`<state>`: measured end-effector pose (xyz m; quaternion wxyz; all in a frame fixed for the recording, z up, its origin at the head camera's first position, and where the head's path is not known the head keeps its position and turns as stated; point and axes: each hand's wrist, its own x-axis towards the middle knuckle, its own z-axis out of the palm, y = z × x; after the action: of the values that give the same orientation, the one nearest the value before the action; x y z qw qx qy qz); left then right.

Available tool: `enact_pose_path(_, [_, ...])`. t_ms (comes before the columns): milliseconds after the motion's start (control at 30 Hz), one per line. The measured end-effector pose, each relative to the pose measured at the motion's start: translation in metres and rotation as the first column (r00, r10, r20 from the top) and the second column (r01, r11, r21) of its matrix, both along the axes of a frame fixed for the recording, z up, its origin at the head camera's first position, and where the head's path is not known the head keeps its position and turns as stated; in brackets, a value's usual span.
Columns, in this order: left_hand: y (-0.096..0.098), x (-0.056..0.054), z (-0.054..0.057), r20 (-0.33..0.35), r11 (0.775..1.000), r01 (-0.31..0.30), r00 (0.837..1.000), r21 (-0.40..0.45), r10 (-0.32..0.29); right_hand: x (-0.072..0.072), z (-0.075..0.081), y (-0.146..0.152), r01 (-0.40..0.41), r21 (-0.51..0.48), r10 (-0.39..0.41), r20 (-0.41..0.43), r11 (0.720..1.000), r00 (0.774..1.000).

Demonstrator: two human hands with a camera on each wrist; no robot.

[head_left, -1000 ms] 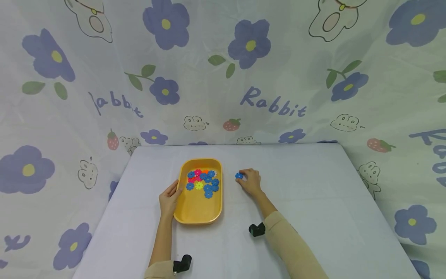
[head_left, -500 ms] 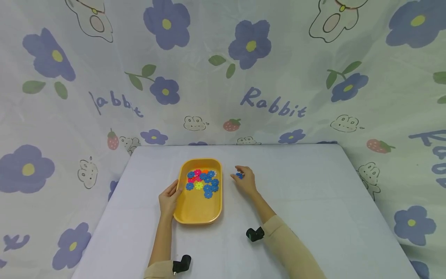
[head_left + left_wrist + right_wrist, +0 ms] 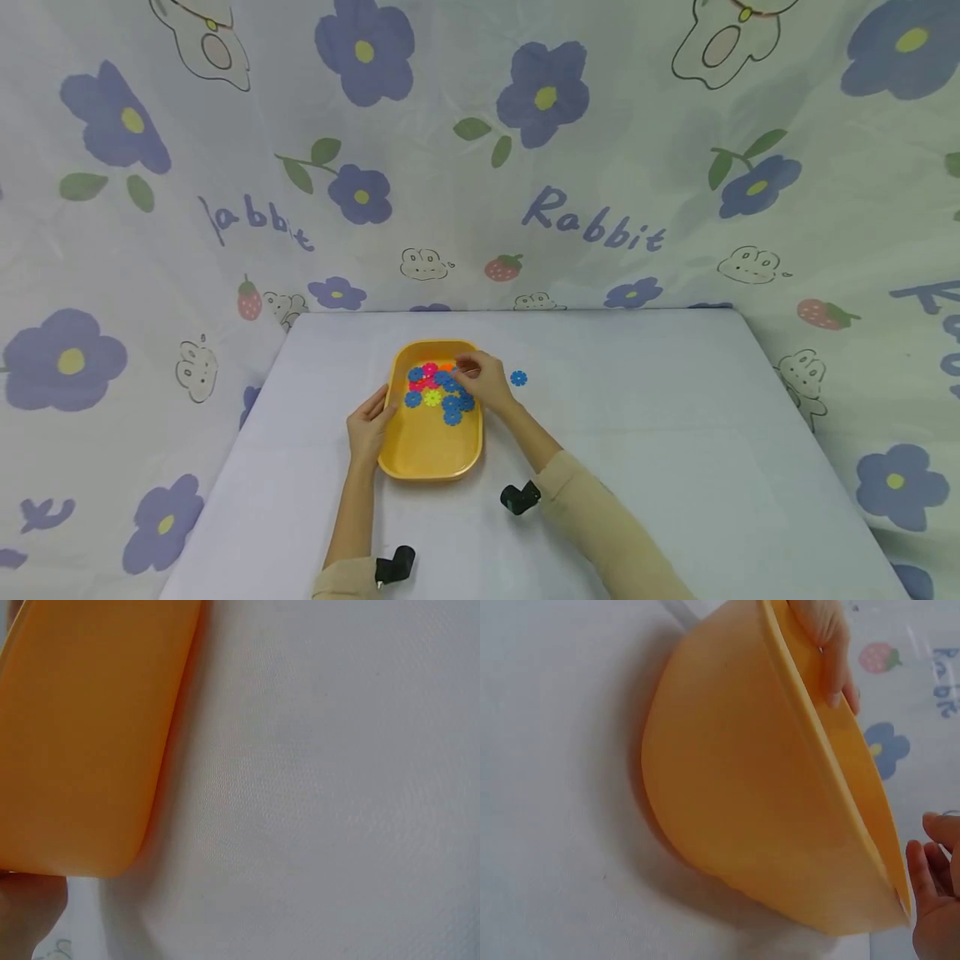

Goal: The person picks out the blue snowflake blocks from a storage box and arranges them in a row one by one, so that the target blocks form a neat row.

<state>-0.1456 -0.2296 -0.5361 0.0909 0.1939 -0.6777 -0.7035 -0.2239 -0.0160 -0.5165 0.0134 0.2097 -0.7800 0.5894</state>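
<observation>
My left hand (image 3: 368,427) holds the left rim of a yellow plastic tray (image 3: 427,454), thumb over the edge. In the left wrist view, part of that hand (image 3: 26,911) touches the tray's outside (image 3: 82,742). Several flower-shaped plastic pieces lie in the tray's far half: blue pieces (image 3: 452,417), pink ones (image 3: 430,369) and a yellow one (image 3: 432,398). My right hand (image 3: 486,382) is over the tray's far right rim, fingertips near the blue pieces. In the right wrist view that hand (image 3: 937,892) shows parted fingers and no piece. One blue flower piece (image 3: 519,378) lies on the table, right of the tray.
A white cloth covers the table (image 3: 637,417). Behind and beside it hangs a patterned curtain (image 3: 585,167) with flowers and rabbits. A black wrist camera (image 3: 520,498) sits on the right sleeve and another camera (image 3: 395,565) on the left.
My right hand has let go of the blue flower piece, leaving it on the table, and has moved left to the tray. The left hand stays on the tray.
</observation>
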Motion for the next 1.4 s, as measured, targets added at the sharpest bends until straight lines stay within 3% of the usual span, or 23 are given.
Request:
enact_pose_path(267, [0.000,0.000,0.000,0.004,1.000,0.008,1.000,-0.010,-0.008,-0.004,0.004,-0.035,-0.137,0.218,0.131,0.043,0.966,0.990])
enact_pose_path(533, [0.000,0.000,0.002,0.008,0.999,0.025,1.000,-0.029,-0.025,-0.006,-0.010,-0.056,-0.090,0.194,0.071,0.103,0.977,0.992])
enact_pose_path(633, [0.000,0.002,0.002,0.010,0.999,0.025,1.000,-0.025,-0.025,-0.004,-0.019,-0.062,-0.087,0.232,0.068,0.088,0.969,0.994])
enact_pose_path(733, [-0.001,0.004,0.001,0.004,0.999,0.024,1.000,-0.024,-0.024,-0.001,-0.025,-0.068,-0.087,0.347,0.080,0.036,0.934,0.996])
enact_pose_path(867, [0.000,0.004,0.000,-0.007,1.000,0.020,1.000,-0.023,-0.020,0.004,-0.031,-0.074,-0.090,0.533,0.114,-0.012,0.842,0.993])
enact_pose_path(1000, [0.000,0.003,0.000,-0.015,1.000,0.016,1.000,0.001,-0.016,0.007,-0.032,-0.077,-0.086,0.635,0.135,-0.029,0.767,0.990])
enact_pose_path(1133, [0.000,0.003,0.003,-0.009,0.999,0.024,1.000,0.028,-0.024,0.008,-0.030,-0.075,-0.069,0.657,0.134,-0.049,0.751,0.990])
enact_pose_path(1300, [0.004,0.009,0.021,0.007,0.999,0.039,0.999,0.021,-0.040,0.007,-0.030,-0.074,-0.064,0.653,0.133,-0.056,0.755,0.990])
enact_pose_path(1400, [0.003,0.007,0.017,0.003,0.999,0.034,0.999,0.015,-0.034,0.007,-0.031,-0.076,-0.045,0.661,0.116,-0.064,0.749,0.991])
